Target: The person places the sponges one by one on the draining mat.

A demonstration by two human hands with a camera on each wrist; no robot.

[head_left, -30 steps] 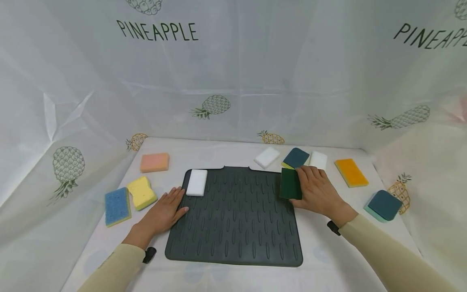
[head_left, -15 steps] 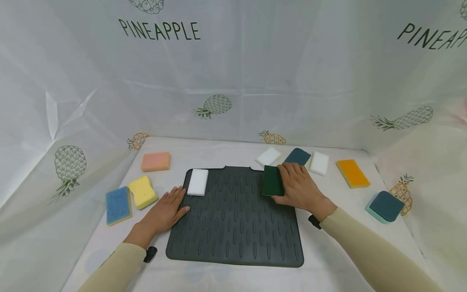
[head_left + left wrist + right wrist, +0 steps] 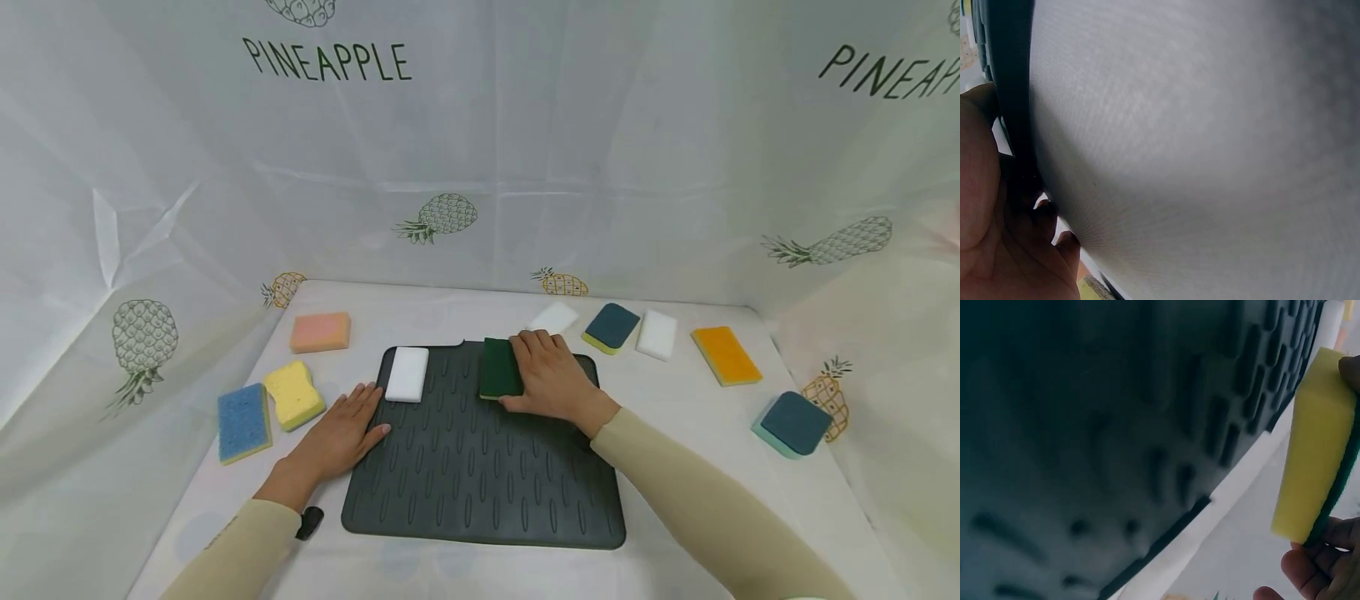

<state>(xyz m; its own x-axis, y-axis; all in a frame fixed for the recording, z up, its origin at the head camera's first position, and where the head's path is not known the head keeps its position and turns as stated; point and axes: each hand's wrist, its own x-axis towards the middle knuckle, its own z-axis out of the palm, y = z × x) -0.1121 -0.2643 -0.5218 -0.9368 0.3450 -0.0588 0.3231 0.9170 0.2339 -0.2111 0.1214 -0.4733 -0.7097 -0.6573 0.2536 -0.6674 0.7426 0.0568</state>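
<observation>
A dark grey ridged drying mat (image 3: 480,483) lies on the white-covered table. My right hand (image 3: 555,379) grips a scouring sponge (image 3: 498,368), dark green side up, above the far middle of the mat. The right wrist view shows its yellow foam underside (image 3: 1316,450) apart from the ridges, with thumb and fingers at opposite ends. On the mat's left edge rests my left hand (image 3: 337,433), its fingers extended and the thumb over the rim. Just beyond those fingertips, a white sponge (image 3: 407,374) lies in the mat's far left corner.
Left of the mat are a pink sponge (image 3: 320,332), a yellow sponge (image 3: 293,396) and a blue one (image 3: 244,423). Behind and right are two white sponges, one at the far right (image 3: 657,335), a navy-topped sponge (image 3: 611,327), an orange one (image 3: 726,356) and a teal one (image 3: 792,424).
My right hand has carried the green scouring sponge leftward, from the mat's far right corner to its far middle. The left hand has stayed on the mat's left edge.
</observation>
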